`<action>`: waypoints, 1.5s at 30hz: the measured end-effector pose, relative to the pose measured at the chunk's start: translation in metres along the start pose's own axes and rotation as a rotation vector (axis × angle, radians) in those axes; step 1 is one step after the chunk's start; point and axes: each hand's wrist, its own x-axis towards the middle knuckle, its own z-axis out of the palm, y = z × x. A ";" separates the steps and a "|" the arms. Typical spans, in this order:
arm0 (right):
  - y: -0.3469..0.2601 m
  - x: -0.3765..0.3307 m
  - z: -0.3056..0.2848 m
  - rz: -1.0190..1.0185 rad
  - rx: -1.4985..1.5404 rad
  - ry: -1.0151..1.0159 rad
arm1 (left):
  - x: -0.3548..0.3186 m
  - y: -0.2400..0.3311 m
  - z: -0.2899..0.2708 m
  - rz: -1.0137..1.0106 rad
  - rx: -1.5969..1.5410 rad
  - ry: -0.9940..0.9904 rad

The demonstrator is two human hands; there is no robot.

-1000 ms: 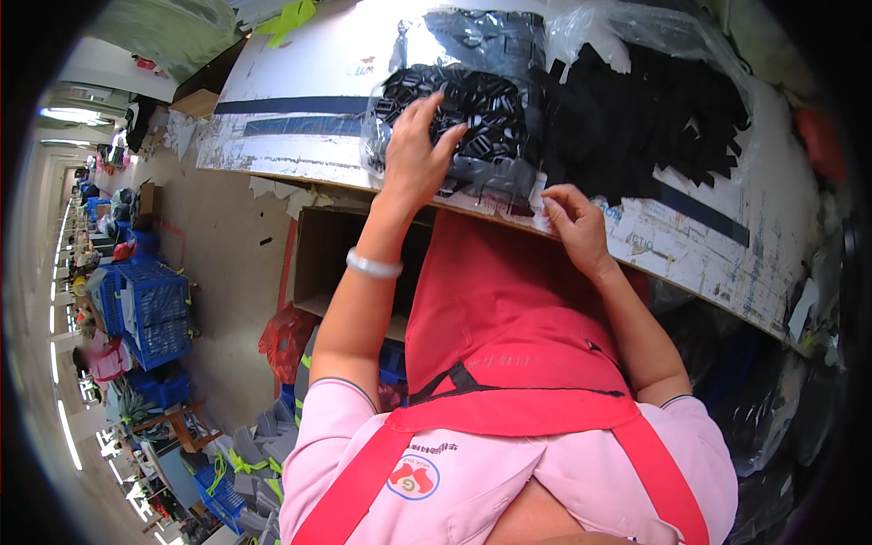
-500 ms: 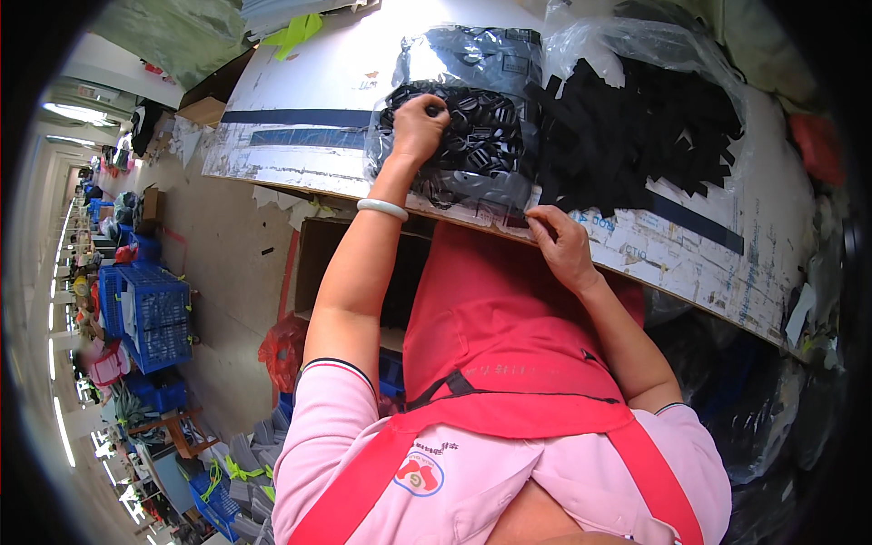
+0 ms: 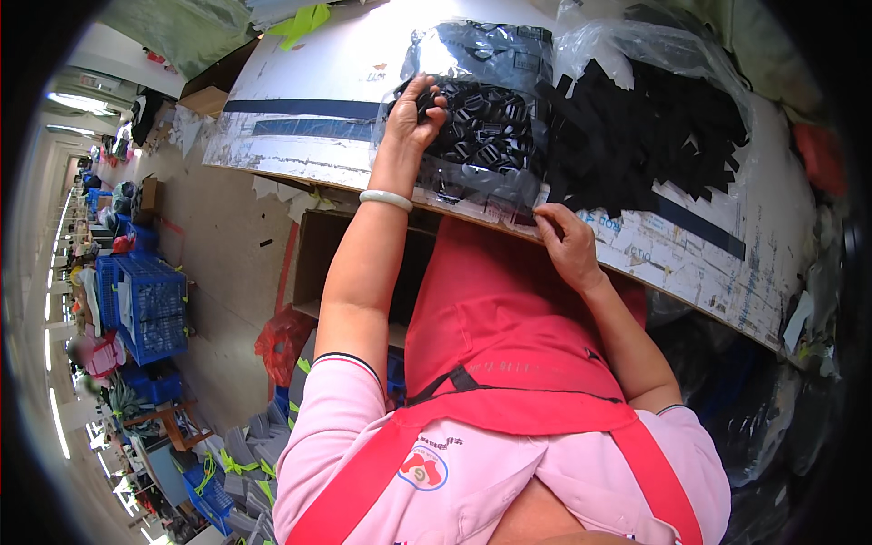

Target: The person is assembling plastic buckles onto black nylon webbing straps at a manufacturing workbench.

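Observation:
My left hand (image 3: pixel 414 111) reaches forward onto a pile of black plastic buckles (image 3: pixel 490 132) lying in a clear plastic bag (image 3: pixel 472 54) on the table. Its fingers are curled around a few buckles at the pile's left edge. A pale bangle sits on that wrist. At the table's near edge, my right hand (image 3: pixel 568 243) pinches the bag's front rim with its fingertips. Right of the buckles lies a second clear bag with a heap of black strap pieces (image 3: pixel 649 136). I wear a pink shirt and a red apron.
The white worktable (image 3: pixel 318 77) has dark tape stripes and a worn front edge. An open cardboard box (image 3: pixel 313 263) stands beneath it, with a red bag (image 3: pixel 282 341) beside it. Blue crates (image 3: pixel 150 309) and bundles line the aisle at left.
My left hand has slid forward over the buckle pile and gone from spread flat to curled around buckles. My right hand has stayed at the table's edge.

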 end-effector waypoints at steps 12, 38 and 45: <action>-0.050 0.020 -0.031 0.156 0.272 -0.185 | -0.164 -0.103 0.014 -0.380 0.458 -0.373; -0.011 -0.036 -0.013 0.813 0.875 -0.518 | -0.190 -0.138 -0.014 0.189 1.041 -0.556; -0.011 -0.040 -0.009 0.960 1.095 -0.381 | -0.197 -0.143 -0.012 0.239 1.087 -0.457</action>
